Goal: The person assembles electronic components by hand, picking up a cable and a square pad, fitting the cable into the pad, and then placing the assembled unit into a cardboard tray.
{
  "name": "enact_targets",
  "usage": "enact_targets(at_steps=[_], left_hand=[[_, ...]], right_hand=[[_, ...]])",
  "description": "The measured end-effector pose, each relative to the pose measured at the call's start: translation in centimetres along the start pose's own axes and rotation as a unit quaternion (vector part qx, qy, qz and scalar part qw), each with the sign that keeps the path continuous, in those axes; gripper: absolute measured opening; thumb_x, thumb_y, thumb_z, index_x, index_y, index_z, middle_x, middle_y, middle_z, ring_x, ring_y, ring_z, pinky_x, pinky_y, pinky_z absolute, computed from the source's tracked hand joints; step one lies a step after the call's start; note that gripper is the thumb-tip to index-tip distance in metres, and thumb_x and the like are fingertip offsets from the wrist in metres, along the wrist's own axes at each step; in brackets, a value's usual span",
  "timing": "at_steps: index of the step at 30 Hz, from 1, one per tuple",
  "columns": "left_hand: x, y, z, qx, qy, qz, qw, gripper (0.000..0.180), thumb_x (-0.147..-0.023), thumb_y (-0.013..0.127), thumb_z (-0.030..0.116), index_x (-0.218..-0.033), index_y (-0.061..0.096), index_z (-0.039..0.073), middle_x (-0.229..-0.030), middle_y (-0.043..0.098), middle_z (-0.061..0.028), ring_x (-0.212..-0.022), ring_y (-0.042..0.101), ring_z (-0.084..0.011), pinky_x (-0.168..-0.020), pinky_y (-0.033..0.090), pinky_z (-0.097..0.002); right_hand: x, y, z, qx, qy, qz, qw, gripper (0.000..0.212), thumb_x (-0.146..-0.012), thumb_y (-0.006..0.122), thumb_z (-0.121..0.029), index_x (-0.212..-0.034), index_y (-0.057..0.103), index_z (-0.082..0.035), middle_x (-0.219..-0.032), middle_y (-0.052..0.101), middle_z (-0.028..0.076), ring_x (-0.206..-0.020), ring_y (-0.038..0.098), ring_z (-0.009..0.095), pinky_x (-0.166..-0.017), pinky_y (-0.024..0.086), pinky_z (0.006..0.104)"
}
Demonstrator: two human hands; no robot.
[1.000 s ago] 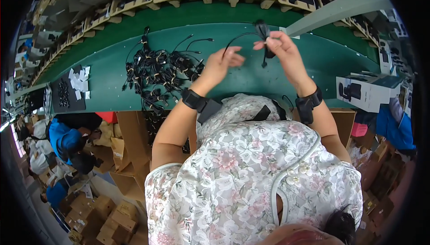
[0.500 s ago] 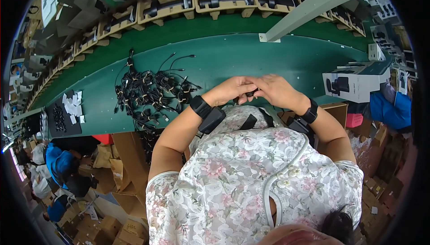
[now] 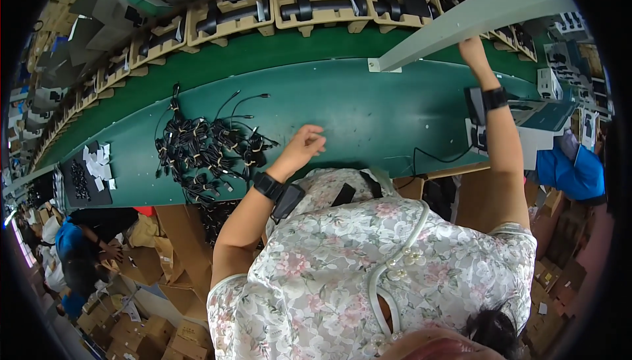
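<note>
My left hand (image 3: 305, 148) hovers over the near part of the green table (image 3: 368, 110). Its fingers are loosely curled and apart, with nothing visible in them. To its left lies a pile of black cables (image 3: 204, 142), bundled with light-coloured ties. My right arm stretches far forward on the right. The right hand (image 3: 471, 50) is up by the row of trays, partly behind the grey post, which hides its fingers and anything they may hold. Beyond the table, a moulded brown tray (image 3: 395, 21) holds black device parts.
The slanted grey post (image 3: 454, 27) rises from the table's far edge. White product boxes (image 3: 536, 129) stand at the right end. A dark mat (image 3: 85, 179) with white papers and small black pieces lies far left. At lower left, a co-worker in blue (image 3: 72, 248) bends by cartons.
My hands have parted from in front of me. The right went forward and right to the trays; the left drew back slightly left. The dark item between them no longer shows.
</note>
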State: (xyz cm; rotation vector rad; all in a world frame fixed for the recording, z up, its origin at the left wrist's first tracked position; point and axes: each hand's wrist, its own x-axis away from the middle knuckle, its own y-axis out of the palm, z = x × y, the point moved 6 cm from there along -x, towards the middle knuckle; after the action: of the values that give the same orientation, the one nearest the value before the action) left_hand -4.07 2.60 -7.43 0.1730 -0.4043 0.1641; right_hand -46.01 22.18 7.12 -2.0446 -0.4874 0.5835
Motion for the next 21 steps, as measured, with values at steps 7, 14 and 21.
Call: enact_targets(at_steps=[7, 14, 21], left_hand=[[2.1, -1.5, -2.2, 0.007, -0.026, 0.099, 0.995, 0.027, -0.089, 0.049, 0.012, -0.115, 0.042, 0.004, -0.099, 0.057, -0.009, -0.084, 0.057, -0.0146, -0.073, 0.046, -0.0257], [4.6, -4.0, -4.3, 0.017, -0.003, 0.211, 0.977, 0.028, -0.087, 0.052, 0.008, -0.112, 0.043, 0.002, -0.09, 0.057, -0.0075, -0.077, 0.057, -0.0135, -0.066, 0.045, -0.0248], [8.2, -5.5, -7.4, 0.037, -0.038, 0.268, 0.962, 0.023, -0.09, 0.048, 0.01, -0.112, 0.044, 0.005, -0.097, 0.057, -0.0067, -0.08, 0.057, -0.0132, -0.069, 0.045, -0.0248]], right_hand=[[-6.4, 1.6, -9.2, -0.017, -0.041, -0.097, 0.994, 0.036, -0.088, 0.05, -0.036, -0.098, 0.061, -0.003, -0.078, 0.064, 0.01, -0.071, 0.059, 0.02, -0.065, 0.045, 0.0324], [-7.9, 5.9, -12.2, 0.157, -0.216, -0.063, 0.962, 0.041, -0.087, 0.046, -0.043, -0.096, 0.063, -0.007, -0.082, 0.063, 0.017, -0.077, 0.061, 0.03, -0.069, 0.048, 0.0387], [-9.1, 7.7, -12.6, 0.352, -0.296, -0.171, 0.871, 0.044, -0.085, 0.047, -0.044, -0.088, 0.061, -0.002, -0.083, 0.06, 0.022, -0.079, 0.058, 0.038, -0.066, 0.045, 0.046]])
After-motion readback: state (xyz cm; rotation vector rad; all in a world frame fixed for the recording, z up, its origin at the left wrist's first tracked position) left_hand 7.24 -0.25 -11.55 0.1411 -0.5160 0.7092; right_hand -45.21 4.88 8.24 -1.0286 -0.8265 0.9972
